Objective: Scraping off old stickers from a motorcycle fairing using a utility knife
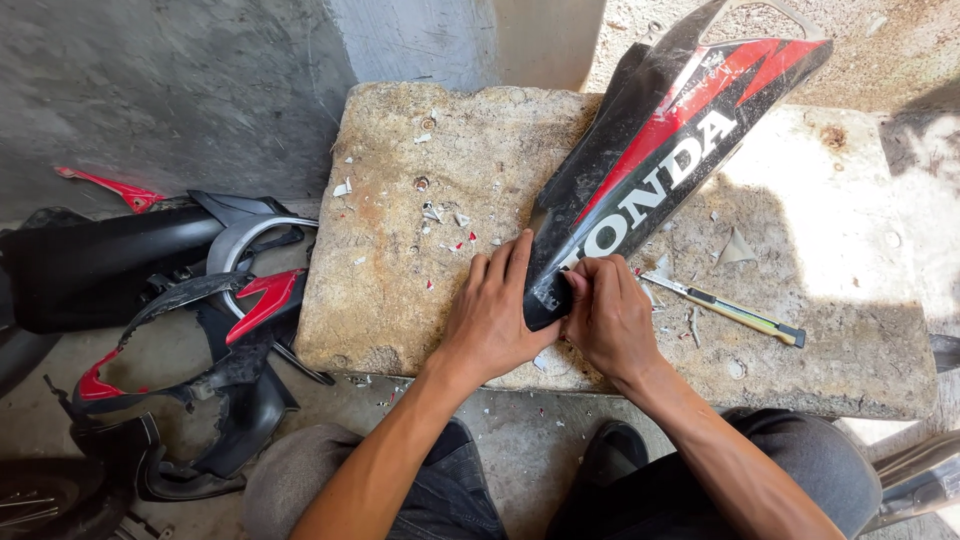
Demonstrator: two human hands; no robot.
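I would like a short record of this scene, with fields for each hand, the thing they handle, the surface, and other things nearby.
surface: rough stone slab, dotted with small chips
main thing: black and red fairing panel, lying diagonally on the slab
left hand: left hand flat against the panel's lower end
right hand: right hand pinching at the panel's lower tip
tool: utility knife on the slab, right of the hands, untouched
on the floor, left: pile of black and red body panels
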